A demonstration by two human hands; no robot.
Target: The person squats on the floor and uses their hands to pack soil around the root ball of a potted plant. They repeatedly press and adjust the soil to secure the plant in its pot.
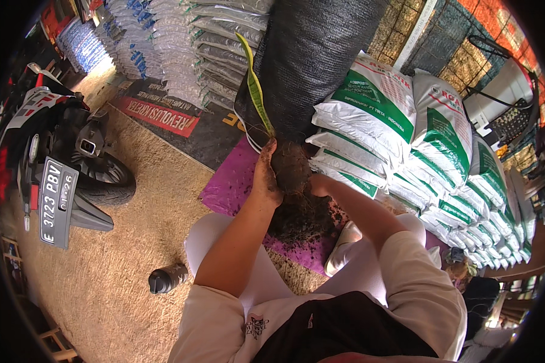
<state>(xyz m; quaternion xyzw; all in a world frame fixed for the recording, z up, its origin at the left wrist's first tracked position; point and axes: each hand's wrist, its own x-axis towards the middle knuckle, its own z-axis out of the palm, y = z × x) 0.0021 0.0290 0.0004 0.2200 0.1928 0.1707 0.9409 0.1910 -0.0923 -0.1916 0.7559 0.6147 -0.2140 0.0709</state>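
My left hand grips the left side of a dark root ball caked with soil. From its top a snake plant leaf, green with yellow edges, rises and leans up to the left. My right hand is at the lower right of the root ball, touching it or its roots; its fingers are partly hidden. Thin roots hang beneath. Below both hands, a heap of dark soil lies on a purple plastic sheet, with crumbs scattered around it.
A big roll of black netting stands just beyond the plant. White and green sacks are piled on the right, with more stacked bags at the back left. A parked motorcycle is at the left. A dark bottle lies near my left knee.
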